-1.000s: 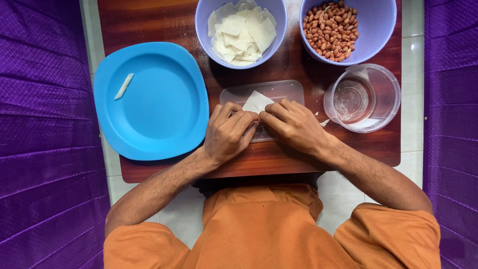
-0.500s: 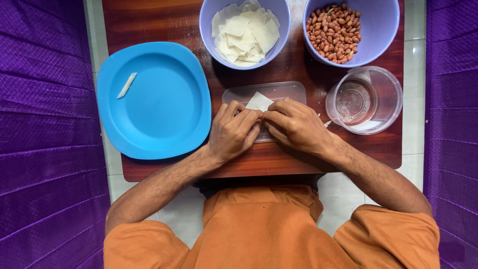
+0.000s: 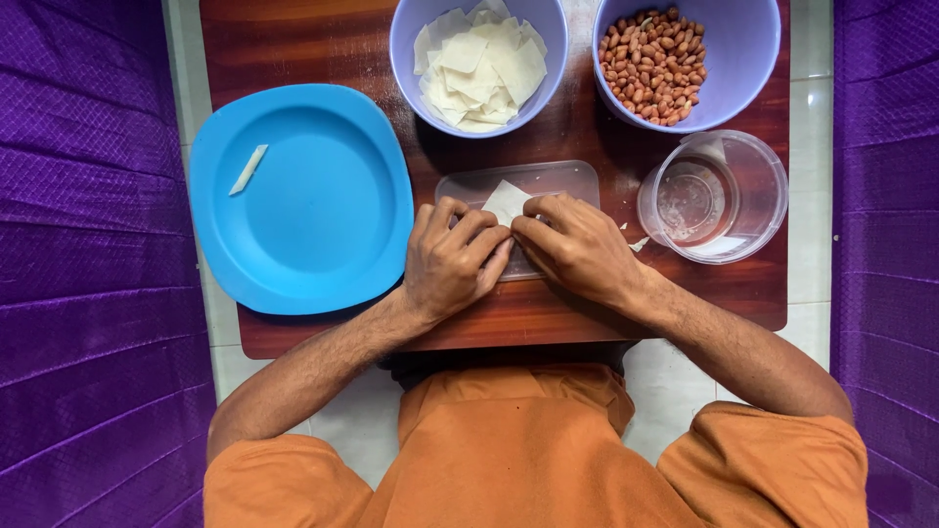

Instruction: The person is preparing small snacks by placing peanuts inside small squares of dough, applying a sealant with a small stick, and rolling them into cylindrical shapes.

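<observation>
Little has shifted since half a second ago: your two hands stay bunched together over the clear plastic lid (image 3: 518, 217), and only the white wrapper square (image 3: 507, 200) shows a touch less between your fingers.

Your left hand (image 3: 452, 260) lies palm down with its fingers curled in toward 3 o'clock, and your right hand (image 3: 577, 249) mirrors it, fingers curled toward 9 o'clock. The fingertips of both meet at the middle and pinch the near edge of the wrapper square, pressing it on the lid. One corner of the square pokes out past your knuckles at 12 o'clock; whatever lies under your fingers is hidden, so you cannot tell how far it is folded.

Around your hands, on the dark wooden board (image 3: 293, 39): at 9 o'clock sits the blue plate (image 3: 352, 254), its rim just beside your left hand, with one thin rolled white piece (image 3: 247, 169) lying near its far left edge. At 12 o'clock stands a lilac bowl of wrapper squares (image 3: 477, 61), close behind the lid. At 1 o'clock a second lilac bowl holds peanuts (image 3: 653, 65). At 3 o'clock, just beside your right hand, is a clear round tub (image 3: 712, 198) with a little water in it. A small white scrap (image 3: 639, 243) lies between that tub and your right wrist.

Purple quilted cloth (image 3: 88, 264) flanks the board on both sides.
</observation>
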